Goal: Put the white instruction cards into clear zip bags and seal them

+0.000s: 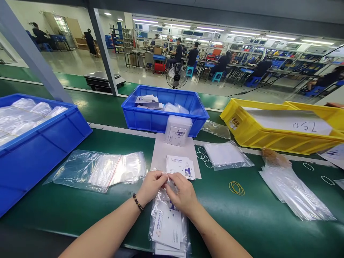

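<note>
My left hand (152,185) and my right hand (182,193) meet at the top edge of a clear plastic bag (168,224) that holds white printed leaflets. Both hands pinch the bag's mouth, fingers closed on it. The bag lies on the green table surface (242,215), running toward me. Just beyond my fingers sits a small stack of printed cards (180,166) on a grey sheet (163,152). A bead bracelet circles my left wrist.
Empty clear bags (99,170) lie to the left, more bags (295,193) to the right. Blue bins (32,143) (161,118), a yellow bin (268,138), a wrapped card pack (177,132), rubber bands (236,187). People work at benches far behind.
</note>
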Available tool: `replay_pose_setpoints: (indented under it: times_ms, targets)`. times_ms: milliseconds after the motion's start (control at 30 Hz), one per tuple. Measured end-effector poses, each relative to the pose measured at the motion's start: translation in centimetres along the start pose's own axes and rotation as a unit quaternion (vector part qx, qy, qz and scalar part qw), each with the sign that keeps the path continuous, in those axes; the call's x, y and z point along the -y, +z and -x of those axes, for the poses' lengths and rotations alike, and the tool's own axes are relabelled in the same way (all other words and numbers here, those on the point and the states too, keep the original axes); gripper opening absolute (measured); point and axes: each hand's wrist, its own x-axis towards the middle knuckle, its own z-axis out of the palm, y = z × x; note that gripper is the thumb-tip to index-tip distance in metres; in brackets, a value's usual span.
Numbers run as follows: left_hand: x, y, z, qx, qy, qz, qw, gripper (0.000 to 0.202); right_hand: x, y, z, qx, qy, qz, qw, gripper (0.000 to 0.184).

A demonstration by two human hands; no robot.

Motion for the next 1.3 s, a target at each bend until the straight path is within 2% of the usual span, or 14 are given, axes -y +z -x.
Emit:
replay_pose_setpoints:
  times_ms: [167, 267, 367, 500, 633, 700, 800, 867, 900, 1000, 1067, 1133, 1200, 1300]
  targets:
    - [0.1, 0.1, 0.4, 0.01, 0.059, -0.087, 0.994, 0.034, 0.0, -0.5, 0.0, 0.026, 0.084, -0.07, 0.994, 0.022]
    - [0.1, 0.4, 0.8, 0.024, 0.088, -0.146, 0.985, 0.033, -0.4, -0.1, 0.0, 0.009, 0.052, 0.02, 0.998, 0.027]
    - [0.1, 0.8, 1.0, 0.022, 0.101, -0.19, 0.976, 0.031, -0.9, 0.0, 0.0, -0.048, 0.028, 0.144, 0.988, 0.029]
    - [-0.1, 0.4, 0.7, 0.013, 0.041, -0.144, 0.989, 0.031, -1.1, -0.3, 0.0, -0.076, -0.006, 0.158, 0.984, 0.023]
    - [-0.4, -0.8, 0.1, 0.011, -0.043, -0.052, 0.998, 0.035, -0.6, -0.5, 0.1, -0.004, -0.075, 0.119, 0.99, 0.022]
    - [-0.7, -1.3, 0.1, 0.01, -0.031, -0.051, 0.998, 0.036, -0.6, -0.7, 0.1, 0.033, -0.066, 0.082, 0.994, 0.024]
    - [-1.2, -2.1, 0.5, -0.026, 0.146, -0.144, 0.978, 0.025, -0.8, -1.6, -0.1, 0.081, -0.005, -0.048, 0.996, 0.024]
    - [-1.5, -2.7, 0.7, 0.024, 0.239, -0.219, 0.946, 0.018, -0.9, -2.5, -0.4, 0.125, 0.042, -0.125, 0.983, 0.022]
    - [-1.6, -2.9, 0.7, 0.065, 0.244, -0.251, 0.934, 0.015, -1.0, -3.1, -0.5, 0.155, 0.064, -0.151, 0.974, 0.02]
    - [-1.7, -3.5, 0.6, 0.12, 0.165, -0.308, 0.929, 0.014, -1.3, -4.6, -0.8, 0.251, 0.116, -0.197, 0.94, 0.015]
    - [-1.7, -3.7, 0.5, 0.128, 0.115, -0.307, 0.936, 0.018, -1.7, -5.2, -0.9, 0.27, 0.117, -0.199, 0.935, 0.015]
    - [-1.6, -3.8, 0.4, 0.157, 0.079, -0.278, 0.944, 0.018, -2.4, -5.3, -0.9, 0.225, 0.115, -0.162, 0.954, 0.014]
    - [-1.4, -3.7, 0.3, 0.18, 0.053, -0.244, 0.951, 0.019, -3.5, -5.0, -0.8, 0.137, 0.151, -0.064, 0.977, 0.015]
    - [-1.2, -3.5, 0.3, 0.185, 0.034, -0.209, 0.96, 0.019, -5.5, -4.0, -0.6, 0.04, 0.23, 0.12, 0.965, 0.026]
